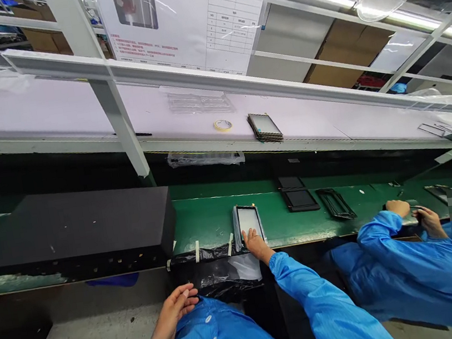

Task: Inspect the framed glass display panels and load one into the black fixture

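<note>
My right hand (256, 243) rests on the near part of a flat rectangular panel with a black border and a pale, whitish middle (248, 217). Its fingers are extended over the surface and do not wrap round the edge. The panel lies on the green bench top (204, 223), with clear film showing at its sides; whether several are stacked there I cannot tell. In front of my body, off the bench, hovers my left hand (180, 305), fingers loosely bent and nothing visible in them. Beside it hangs a black plastic bag (215, 272), taped to the bench edge.
A big black box (78, 224) stands left. Right of the panel lie dark screen units (301, 199) and black frames (335, 203). The white shelf (319, 117) holds a tape roll (223, 125) and stacked panels (265, 126). A co-worker in blue sleeves (390, 258) works at right.
</note>
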Demonstrator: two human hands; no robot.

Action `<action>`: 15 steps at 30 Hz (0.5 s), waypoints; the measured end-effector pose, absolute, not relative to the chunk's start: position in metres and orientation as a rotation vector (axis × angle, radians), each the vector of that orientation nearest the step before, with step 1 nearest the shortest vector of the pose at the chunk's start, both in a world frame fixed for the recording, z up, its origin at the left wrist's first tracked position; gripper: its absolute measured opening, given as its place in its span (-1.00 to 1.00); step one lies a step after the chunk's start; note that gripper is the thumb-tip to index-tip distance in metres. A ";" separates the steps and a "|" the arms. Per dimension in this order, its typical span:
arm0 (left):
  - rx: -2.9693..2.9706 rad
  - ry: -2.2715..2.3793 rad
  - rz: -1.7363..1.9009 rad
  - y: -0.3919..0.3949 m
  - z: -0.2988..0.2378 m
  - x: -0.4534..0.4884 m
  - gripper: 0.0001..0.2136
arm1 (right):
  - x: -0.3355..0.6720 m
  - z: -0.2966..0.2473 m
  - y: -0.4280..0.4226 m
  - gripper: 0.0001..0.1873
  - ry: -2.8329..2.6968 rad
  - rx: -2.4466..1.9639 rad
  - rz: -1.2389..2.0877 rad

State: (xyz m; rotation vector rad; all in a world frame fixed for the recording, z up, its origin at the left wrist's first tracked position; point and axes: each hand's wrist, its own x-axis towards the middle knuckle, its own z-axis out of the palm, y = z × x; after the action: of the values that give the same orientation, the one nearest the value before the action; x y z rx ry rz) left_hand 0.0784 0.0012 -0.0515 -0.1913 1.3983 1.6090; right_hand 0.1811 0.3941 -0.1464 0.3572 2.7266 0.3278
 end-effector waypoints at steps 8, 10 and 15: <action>-0.126 1.402 1.580 0.011 -0.067 0.091 -0.21 | 0.179 -0.126 0.392 -0.35 2.845 0.349 0.253; -0.108 1.406 1.576 0.014 -0.072 0.093 -0.22 | 0.175 -0.114 0.393 -0.37 2.883 0.358 0.211; -0.086 1.428 1.547 0.025 -0.076 0.096 -0.18 | 0.161 -0.068 0.414 -0.44 2.992 0.465 0.092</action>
State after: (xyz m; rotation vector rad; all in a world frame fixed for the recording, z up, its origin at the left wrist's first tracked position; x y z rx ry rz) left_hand 0.0965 0.0247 -0.0757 -0.0858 1.4277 1.5467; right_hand 0.1613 0.4138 -0.0679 0.4648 2.9922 0.0918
